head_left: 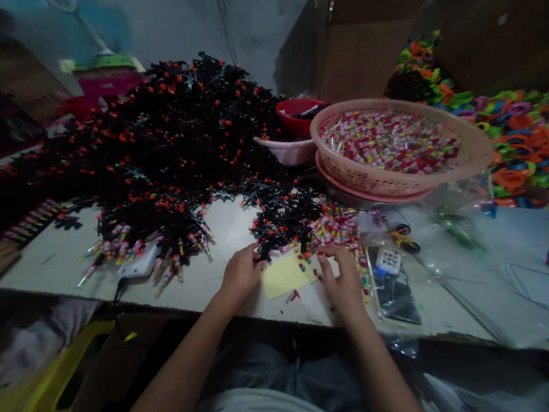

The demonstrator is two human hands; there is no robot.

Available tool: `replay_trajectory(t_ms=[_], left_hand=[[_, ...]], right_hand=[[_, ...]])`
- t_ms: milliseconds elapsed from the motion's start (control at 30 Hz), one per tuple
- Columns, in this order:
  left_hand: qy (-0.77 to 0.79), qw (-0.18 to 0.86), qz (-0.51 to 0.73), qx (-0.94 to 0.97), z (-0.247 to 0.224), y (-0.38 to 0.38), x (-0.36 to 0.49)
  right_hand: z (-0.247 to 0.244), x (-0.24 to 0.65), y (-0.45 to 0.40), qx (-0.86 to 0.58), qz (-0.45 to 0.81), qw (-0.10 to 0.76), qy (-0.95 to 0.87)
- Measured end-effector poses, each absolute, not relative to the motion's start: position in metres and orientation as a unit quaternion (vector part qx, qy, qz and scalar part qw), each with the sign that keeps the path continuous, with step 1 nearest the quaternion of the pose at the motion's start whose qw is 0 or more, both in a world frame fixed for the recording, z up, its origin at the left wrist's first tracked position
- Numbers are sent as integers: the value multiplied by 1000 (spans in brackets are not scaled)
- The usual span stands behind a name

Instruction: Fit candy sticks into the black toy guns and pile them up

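the left hand [240, 273] rests on the white surface [233, 228], fingers curled at the left edge of a yellow paper slip [285, 276]; whether it pinches anything i cannot tell. the right hand [343, 281] lies loosely open just right of the slip, fingertips touching small pink-wrapped pieces [339, 228]. a heap of black clips [174, 138] spreads behind; a pink basket [474, 154] stands further back.

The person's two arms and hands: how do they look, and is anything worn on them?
Both forearms are bare, with no sleeves reaching them. The left hand and right hand show no gloves; no watch or ring can be made out in this dim picture.
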State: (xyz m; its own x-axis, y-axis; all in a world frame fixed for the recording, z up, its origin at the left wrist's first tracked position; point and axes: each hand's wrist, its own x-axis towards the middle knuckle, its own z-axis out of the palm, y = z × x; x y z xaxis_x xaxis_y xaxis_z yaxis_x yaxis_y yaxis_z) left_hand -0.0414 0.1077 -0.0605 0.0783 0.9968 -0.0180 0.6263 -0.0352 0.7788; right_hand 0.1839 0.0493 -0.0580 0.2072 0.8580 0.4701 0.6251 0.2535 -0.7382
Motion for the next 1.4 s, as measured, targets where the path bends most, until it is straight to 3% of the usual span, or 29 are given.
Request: replay_trajectory(t_ms=[67,167,267,400,833,1267,1400], left_hand=[[606,390,286,632,-59,112,-40],[568,485,284,601,-52,109,-39],[519,578,314,546,-40,91,-32],[454,702,392,384,-23,54,-13],[473,652,438,399,-4,17,0],[484,670,436,356,-20,11,-3],[502,675,429,329,-27,6,-3]], right_hand=[[-56,177,35,-565,234,560,-559],[-56,161,11,-548,373,551,-507],[-54,145,-9,-567,393,517,-506],[-48,132,-22,-559,379,541,-501],[-42,131,-31,-543,269,588,-535],[-39,132,-28,-588,176,397,-682],[-50,124,-27,-613,171,382,-670]])
